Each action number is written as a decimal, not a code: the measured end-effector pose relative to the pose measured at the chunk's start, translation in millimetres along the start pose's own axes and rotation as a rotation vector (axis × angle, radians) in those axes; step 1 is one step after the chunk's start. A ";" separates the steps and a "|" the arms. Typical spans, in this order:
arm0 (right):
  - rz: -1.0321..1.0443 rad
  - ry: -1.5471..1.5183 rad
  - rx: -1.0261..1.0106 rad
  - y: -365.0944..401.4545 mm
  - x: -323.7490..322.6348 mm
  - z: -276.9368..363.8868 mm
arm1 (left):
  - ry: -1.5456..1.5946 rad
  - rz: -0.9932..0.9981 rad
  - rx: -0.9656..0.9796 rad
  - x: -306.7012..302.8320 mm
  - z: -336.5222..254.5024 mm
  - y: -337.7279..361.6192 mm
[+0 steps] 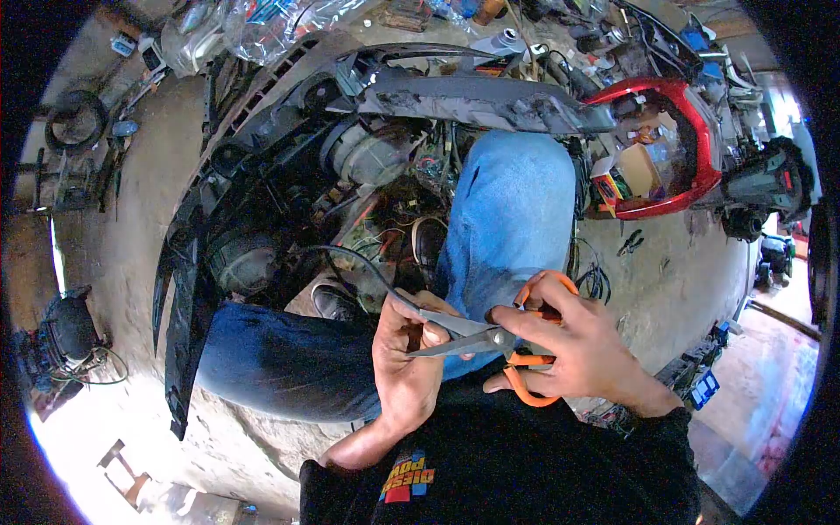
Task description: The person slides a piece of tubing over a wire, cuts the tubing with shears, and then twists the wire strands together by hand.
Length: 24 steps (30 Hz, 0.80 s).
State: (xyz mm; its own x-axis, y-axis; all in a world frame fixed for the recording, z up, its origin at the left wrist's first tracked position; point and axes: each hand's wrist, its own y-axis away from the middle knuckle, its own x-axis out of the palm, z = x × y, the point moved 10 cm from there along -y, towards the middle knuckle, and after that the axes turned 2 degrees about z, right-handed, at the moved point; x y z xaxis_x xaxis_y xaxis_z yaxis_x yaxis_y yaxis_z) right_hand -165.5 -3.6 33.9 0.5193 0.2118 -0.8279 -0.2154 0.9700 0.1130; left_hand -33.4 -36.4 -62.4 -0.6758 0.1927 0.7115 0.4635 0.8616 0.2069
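My left hand (408,367) pinches a dark cable (354,255) near its end, the thumb and fingers closed on it. From there the cable curves back toward a large black plastic vehicle panel with round lamp-like housings (243,262). Scissors with orange handles (531,395) are in my right hand (573,339), its fingers through the loops. Their blades (455,341) stand apart and point at my left hand, the upper one against the cable by my fingers. Whether the blades touch the cable's core cannot be seen.
A grey panel (472,98) lies beyond my knee (516,188). To the right are a red curved frame (707,144), an open cardboard box (639,171), pliers (630,242) and a coiled wire (595,282). A tyre (76,120) rests far left.
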 end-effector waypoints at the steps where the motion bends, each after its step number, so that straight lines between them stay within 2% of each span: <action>1: -0.006 -0.001 -0.007 0.0 0.4 0.1 | 0.003 -0.002 0.018 -1.7 2.1 0.0; 5: -0.020 0.011 -0.031 -0.9 2.0 -1.3 | 0.020 -0.052 -0.011 0.0 1.7 0.5; 14: 0.018 -0.116 0.008 1.5 5.1 -5.4 | -0.097 0.002 0.021 0.0 -2.1 0.3; 17: 0.016 -0.203 -0.003 3.1 7.2 -6.6 | -0.171 -0.063 0.028 -4.7 -3.1 2.5; 24: 0.052 -0.239 0.026 1.3 8.7 -7.3 | -0.226 -0.012 0.032 -2.8 -6.9 1.6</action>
State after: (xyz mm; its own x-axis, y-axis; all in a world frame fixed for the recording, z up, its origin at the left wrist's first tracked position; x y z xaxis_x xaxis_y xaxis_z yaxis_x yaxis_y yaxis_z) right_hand -167.2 -1.4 22.8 0.6899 0.2804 -0.6674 -0.2269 0.9592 0.1685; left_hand -26.7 -38.8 -59.4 -0.7940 0.2793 0.5400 0.4387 0.8782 0.1908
